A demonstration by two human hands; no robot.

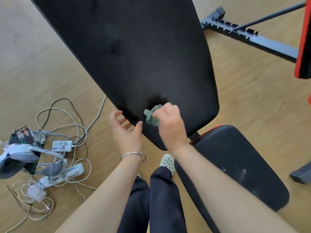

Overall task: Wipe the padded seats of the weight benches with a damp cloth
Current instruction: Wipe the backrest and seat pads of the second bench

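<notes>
A long black padded backrest (134, 52) of a weight bench runs from the top left down to the middle. Below it lies the smaller black seat pad (235, 165), dusted with white specks. My right hand (170, 125) grips a crumpled green cloth (152, 115) and presses it on the backrest's lower end. My left hand (125, 128) hovers at the pad's left edge, fingers loosely curled and spread, its thumb touching the rim and nothing held. A silver bracelet sits on that wrist.
On the wooden floor at left lies a tangle of cables (67, 125), a power strip (67, 174), chargers and a headset (20, 157). A second bench's dark frame (252, 37) and red-edged pad (304, 47) stand at the upper right. My foot in a white clog (167, 161) is beneath the bench.
</notes>
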